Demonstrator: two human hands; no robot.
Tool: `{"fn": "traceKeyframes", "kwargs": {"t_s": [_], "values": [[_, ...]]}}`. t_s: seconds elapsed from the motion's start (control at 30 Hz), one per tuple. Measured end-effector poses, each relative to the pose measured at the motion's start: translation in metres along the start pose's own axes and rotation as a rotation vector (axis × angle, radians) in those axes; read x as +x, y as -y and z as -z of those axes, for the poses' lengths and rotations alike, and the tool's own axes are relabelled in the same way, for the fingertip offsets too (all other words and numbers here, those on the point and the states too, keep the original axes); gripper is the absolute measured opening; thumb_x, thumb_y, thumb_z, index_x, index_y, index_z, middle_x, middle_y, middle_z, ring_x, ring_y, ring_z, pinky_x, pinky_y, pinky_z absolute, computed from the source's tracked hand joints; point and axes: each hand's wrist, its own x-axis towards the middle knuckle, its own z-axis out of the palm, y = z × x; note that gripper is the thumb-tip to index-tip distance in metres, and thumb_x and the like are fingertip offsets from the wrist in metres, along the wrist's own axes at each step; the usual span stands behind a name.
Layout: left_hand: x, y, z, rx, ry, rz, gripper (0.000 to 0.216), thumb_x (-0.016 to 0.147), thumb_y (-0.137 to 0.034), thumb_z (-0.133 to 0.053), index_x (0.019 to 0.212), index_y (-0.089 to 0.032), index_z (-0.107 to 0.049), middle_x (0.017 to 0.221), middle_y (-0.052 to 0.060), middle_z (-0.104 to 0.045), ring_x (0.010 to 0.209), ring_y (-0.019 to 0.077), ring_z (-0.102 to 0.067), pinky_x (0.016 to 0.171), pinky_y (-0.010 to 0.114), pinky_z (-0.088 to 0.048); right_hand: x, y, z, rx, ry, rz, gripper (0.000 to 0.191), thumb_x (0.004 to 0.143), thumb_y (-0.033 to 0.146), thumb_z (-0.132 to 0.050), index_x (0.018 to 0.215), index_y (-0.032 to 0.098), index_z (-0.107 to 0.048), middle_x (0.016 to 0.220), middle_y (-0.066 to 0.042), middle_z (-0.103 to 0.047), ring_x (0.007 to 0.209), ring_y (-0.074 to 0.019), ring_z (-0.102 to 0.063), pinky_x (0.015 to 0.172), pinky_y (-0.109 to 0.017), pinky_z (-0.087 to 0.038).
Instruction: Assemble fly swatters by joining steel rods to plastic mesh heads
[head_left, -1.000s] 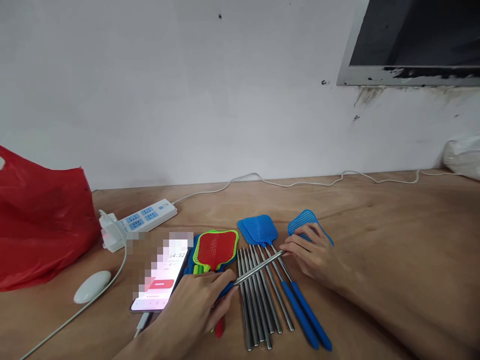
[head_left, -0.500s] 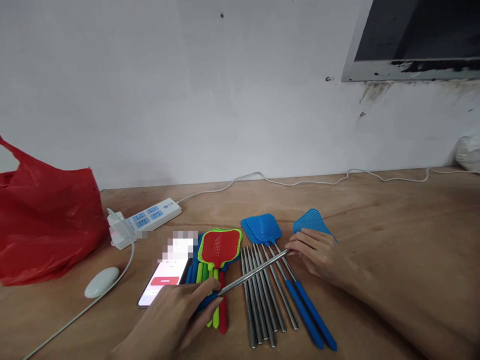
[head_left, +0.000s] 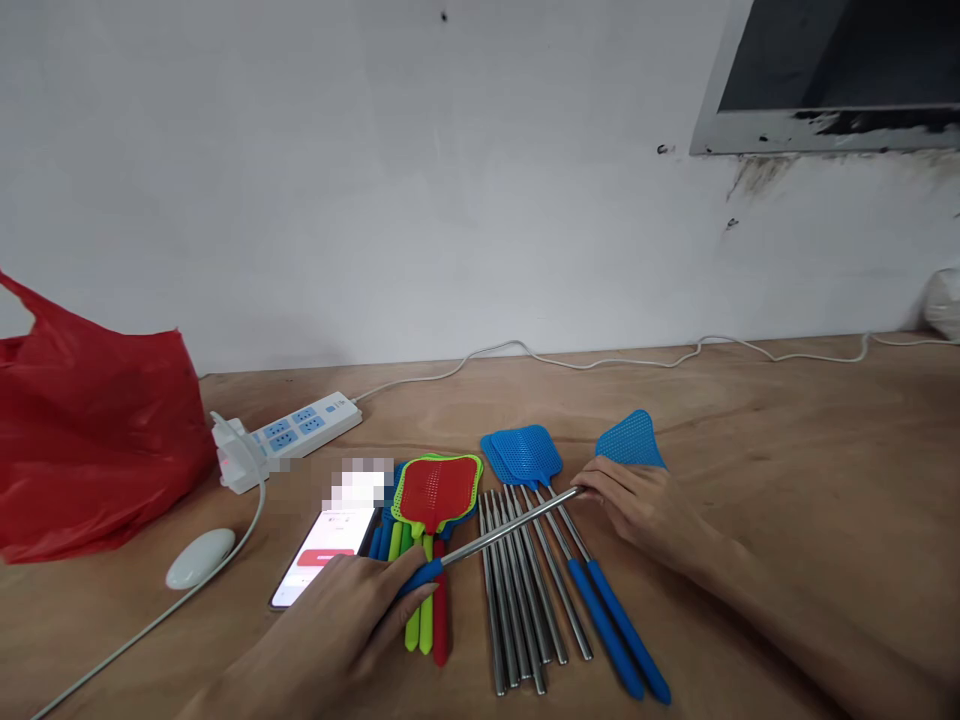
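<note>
A blue fly swatter [head_left: 510, 526] is held slantwise between my hands. My left hand [head_left: 352, 605] is closed round its blue handle. Closed on the far end of the metal rod is my right hand [head_left: 637, 500], and a blue mesh head [head_left: 628, 440] shows just above the fingers; the joint is hidden. Below the held rod lie several loose metal rods [head_left: 517, 610]. Beside them rest two blue fly swatters [head_left: 615, 630] with rods and handles joined. A stack of swatter heads, red one [head_left: 436, 490] on top, lies near my left hand with green, blue and red handles [head_left: 440, 620].
A lit phone [head_left: 330, 545] lies behind my left hand. Further left are a white mouse-shaped object [head_left: 201, 558], a power strip [head_left: 300, 428] with a cable, and a red plastic bag [head_left: 97, 440]. A thin white cable [head_left: 622, 361] runs along the wall.
My left hand has shifted slightly left and more of the blue handle's end shows. The mesh head by my right hand has turned a little. The view has shifted slightly.
</note>
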Motion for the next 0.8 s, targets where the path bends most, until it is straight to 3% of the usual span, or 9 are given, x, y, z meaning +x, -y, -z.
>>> {"fn": "traceKeyframes", "kwargs": {"t_s": [0.17, 0.43, 0.67, 0.8], "values": [[0.006, -0.004, -0.004, 0.045, -0.037, -0.037, 0.073, 0.104, -0.049, 0.006, 0.111, -0.02, -0.06, 0.069, 0.005, -0.069, 0.052, 0.0228, -0.063, 0.046, 0.03, -0.036, -0.007, -0.005, -0.003, -0.02, -0.027, 0.038, 0.026, 0.094, 0.004, -0.044, 0.094, 0.016, -0.067, 0.085, -0.006, -0.072, 0.069, -0.014, -0.067, 0.06, -0.024, -0.048], [0.008, -0.008, 0.002, 0.087, -0.011, -0.04, 0.068, 0.105, -0.045, 0.004, 0.108, -0.019, -0.059, 0.068, 0.006, -0.068, 0.051, 0.0241, -0.063, 0.045, 0.03, -0.036, -0.007, -0.001, -0.001, 0.012, -0.082, 0.033, 0.028, 0.093, 0.001, -0.042, 0.1, 0.015, -0.065, 0.088, -0.006, -0.075, 0.07, -0.0145, -0.069, 0.059, -0.025, -0.052], [0.022, -0.027, 0.011, 0.127, 0.185, -0.051, 0.03, 0.107, -0.029, -0.029, 0.107, -0.017, -0.057, 0.073, 0.007, -0.07, 0.059, 0.0257, -0.068, 0.049, 0.028, -0.043, 0.0, 0.027, -0.004, 0.08, -0.073, 0.112, 0.023, 0.1, 0.011, -0.044, 0.101, 0.013, -0.067, 0.084, -0.007, -0.075, 0.067, -0.0152, -0.07, 0.055, -0.025, -0.05], [0.033, -0.04, 0.013, 0.138, 0.199, -0.079, 0.029, 0.106, -0.026, -0.03, 0.103, -0.018, -0.057, 0.078, 0.009, -0.071, 0.063, 0.0294, -0.069, 0.053, 0.033, -0.049, -0.004, 0.038, -0.01, 0.106, -0.081, 0.109, 0.025, 0.101, 0.013, -0.043, 0.103, 0.013, -0.068, 0.084, -0.007, -0.074, 0.066, -0.0145, -0.07, 0.055, -0.026, -0.051]]}}
